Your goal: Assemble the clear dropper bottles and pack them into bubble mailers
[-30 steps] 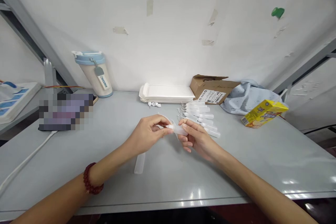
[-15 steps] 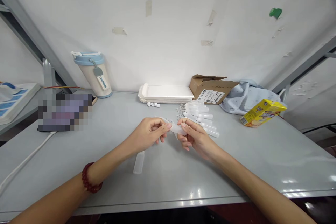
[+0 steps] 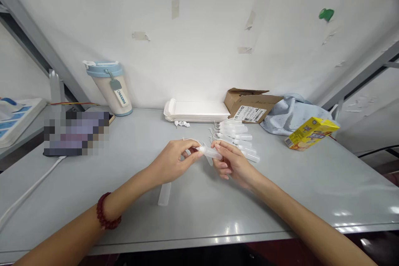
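Observation:
Between my hands is a small translucent plastic bottle [image 3: 212, 153], lying nearly level with its white cap end to the left. My left hand [image 3: 173, 160] pinches that cap end between thumb and fingers. Closed around the bottle's other end is my right hand [image 3: 232, 161]. A pale piece shows partly behind the held bottle; its kind is hidden. Just beyond my right hand lies a pile of similar capped bottles [image 3: 246, 137] with thin strings at their cap ends. One loose translucent tube [image 3: 164, 194] rests on the table below my left hand, its top partly covered.
Several small white caps [image 3: 182, 124] lie before a stack of white trays [image 3: 199, 110]. Behind stand an open cardboard box [image 3: 252, 107], light blue cloth [image 3: 293, 112] and yellow carton [image 3: 311, 134]. A tumbler [image 3: 112, 89] and a phone [image 3: 77, 133] with its cable are left.
My left fingers have shifted slightly and now grip the cap end, with more of the bottle showing between the hands. The items on the table stay where they were.

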Action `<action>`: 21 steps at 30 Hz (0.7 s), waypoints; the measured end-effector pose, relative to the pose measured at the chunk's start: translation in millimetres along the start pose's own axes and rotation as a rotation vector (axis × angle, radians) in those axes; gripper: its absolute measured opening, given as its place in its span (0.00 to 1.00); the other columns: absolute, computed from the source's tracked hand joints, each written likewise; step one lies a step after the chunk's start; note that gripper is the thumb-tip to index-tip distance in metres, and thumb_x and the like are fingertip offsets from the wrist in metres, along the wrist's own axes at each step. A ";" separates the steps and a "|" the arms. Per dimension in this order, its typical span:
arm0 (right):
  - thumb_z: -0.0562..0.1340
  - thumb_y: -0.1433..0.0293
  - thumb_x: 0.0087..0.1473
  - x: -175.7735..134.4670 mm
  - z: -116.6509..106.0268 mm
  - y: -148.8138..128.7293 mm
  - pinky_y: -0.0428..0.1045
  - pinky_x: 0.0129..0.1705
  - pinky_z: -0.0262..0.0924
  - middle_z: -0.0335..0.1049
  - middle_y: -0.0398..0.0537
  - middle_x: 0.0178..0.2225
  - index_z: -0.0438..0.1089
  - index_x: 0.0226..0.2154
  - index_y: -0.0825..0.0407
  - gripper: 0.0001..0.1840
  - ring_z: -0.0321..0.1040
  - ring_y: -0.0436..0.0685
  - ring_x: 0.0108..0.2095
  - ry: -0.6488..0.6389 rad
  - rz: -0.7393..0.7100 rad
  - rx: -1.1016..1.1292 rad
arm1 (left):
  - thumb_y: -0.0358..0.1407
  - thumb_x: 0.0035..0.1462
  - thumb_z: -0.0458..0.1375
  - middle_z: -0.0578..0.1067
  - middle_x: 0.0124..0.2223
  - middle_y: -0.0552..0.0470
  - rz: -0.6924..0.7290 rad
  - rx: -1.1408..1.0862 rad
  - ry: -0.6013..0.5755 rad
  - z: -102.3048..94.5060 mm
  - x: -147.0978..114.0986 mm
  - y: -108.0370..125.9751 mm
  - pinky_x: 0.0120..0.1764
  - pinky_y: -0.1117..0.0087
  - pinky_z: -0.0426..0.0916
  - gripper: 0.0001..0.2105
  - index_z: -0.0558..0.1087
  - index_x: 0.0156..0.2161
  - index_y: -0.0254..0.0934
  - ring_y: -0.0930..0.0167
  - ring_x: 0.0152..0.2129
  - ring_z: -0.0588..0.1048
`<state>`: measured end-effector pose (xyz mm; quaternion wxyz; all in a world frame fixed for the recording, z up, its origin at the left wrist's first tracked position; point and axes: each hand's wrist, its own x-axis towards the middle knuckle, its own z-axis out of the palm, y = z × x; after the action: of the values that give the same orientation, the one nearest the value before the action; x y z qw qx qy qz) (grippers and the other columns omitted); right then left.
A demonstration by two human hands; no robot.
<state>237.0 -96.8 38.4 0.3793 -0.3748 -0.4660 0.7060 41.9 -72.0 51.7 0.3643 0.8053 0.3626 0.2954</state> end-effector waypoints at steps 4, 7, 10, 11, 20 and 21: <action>0.53 0.58 0.57 -0.6 0.9 1.0 0.42 0.18 0.46 0.47 0.32 0.17 0.55 0.34 0.49 0.11 0.41 0.44 0.16 0.014 -0.035 -0.069 | 0.44 0.58 0.48 0.72 0.28 0.53 -0.127 -0.114 -0.050 1.1 0.5 -0.6 0.27 0.75 0.64 0.15 0.71 0.31 0.35 0.74 0.23 0.68; 0.52 0.57 0.57 -2.9 2.3 1.9 0.43 0.20 0.48 0.50 0.33 0.17 0.56 0.35 0.48 0.12 0.46 0.46 0.18 0.034 -0.105 -0.243 | 0.46 0.58 0.49 0.70 0.24 0.54 -0.209 -0.232 -0.070 1.6 0.6 -1.8 0.24 0.75 0.63 0.18 0.68 0.26 0.34 0.75 0.20 0.68; 0.55 0.59 0.56 -4.7 3.5 4.7 0.45 0.25 0.53 0.58 0.38 0.23 0.58 0.40 0.49 0.12 0.54 0.48 0.23 0.111 -0.271 -0.579 | 0.47 0.57 0.49 0.67 0.21 0.56 -0.266 -0.316 -0.065 1.5 1.4 -3.0 0.22 0.75 0.62 0.19 0.66 0.22 0.34 0.76 0.17 0.66; 0.56 0.61 0.55 -5.0 3.7 6.1 0.45 0.27 0.55 0.61 0.41 0.26 0.59 0.41 0.49 0.13 0.56 0.49 0.25 0.143 -0.334 -0.695 | 0.47 0.56 0.50 0.67 0.20 0.56 -0.288 -0.342 -0.063 1.3 1.9 -3.4 0.21 0.75 0.61 0.19 0.65 0.22 0.34 0.76 0.17 0.66; 0.52 0.65 0.58 -5.2 2.9 8.7 0.48 0.29 0.53 0.63 0.45 0.26 0.67 0.42 0.49 0.12 0.58 0.53 0.26 0.245 -0.579 -0.998 | 0.45 0.56 0.51 0.68 0.23 0.55 -0.214 -0.338 -0.077 -0.2 0.7 -0.8 0.25 0.75 0.63 0.17 0.69 0.25 0.33 0.76 0.20 0.67; 0.52 0.65 0.58 -5.6 2.9 7.8 0.47 0.28 0.52 0.64 0.45 0.26 0.68 0.41 0.49 0.12 0.58 0.52 0.26 0.240 -0.545 -0.964 | 0.45 0.56 0.51 0.68 0.23 0.54 -0.198 -0.308 -0.068 -0.2 0.2 0.1 0.25 0.75 0.64 0.16 0.70 0.26 0.34 0.75 0.21 0.67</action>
<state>235.4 -105.1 32.9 0.3840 -0.4493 -0.7694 0.2423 41.9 -71.8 51.9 0.5226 0.7098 0.3783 0.2828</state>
